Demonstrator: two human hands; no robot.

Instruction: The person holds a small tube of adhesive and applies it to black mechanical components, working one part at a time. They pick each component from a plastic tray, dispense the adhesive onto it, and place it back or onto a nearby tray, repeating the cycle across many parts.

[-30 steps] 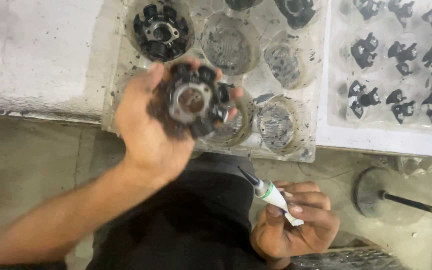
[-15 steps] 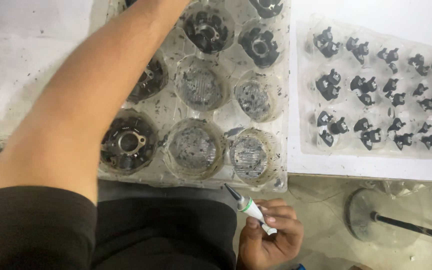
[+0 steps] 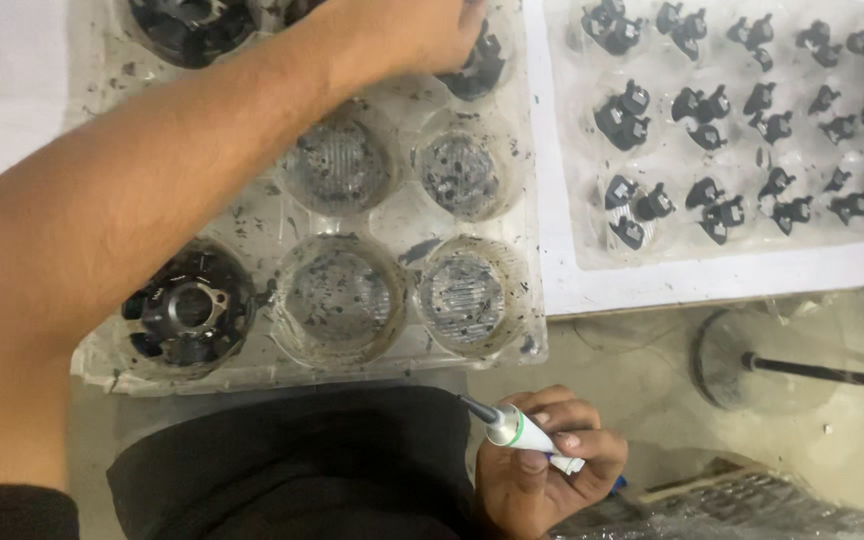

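Black round parts sit in a clear plastic cup tray (image 3: pixel 407 215): one ringed part (image 3: pixel 189 308) fills the near-left cup, and another dark part (image 3: pixel 477 65) lies in a far cup under the left hand (image 3: pixel 417 30), which reaches across and touches it (fingers partly cut off, so its grip cannot be told). Four middle cups hold only grime. Near the lap, the right hand (image 3: pixel 542 475) is closed around a white pen-like tool (image 3: pixel 512 428). Beside, a second tray (image 3: pixel 742 130) of small black pieces rests on the tabletop (image 3: pixel 2 90).

Left hand (image 3: pixel 407 30) fingers cut off — top edge; grasp unclear.
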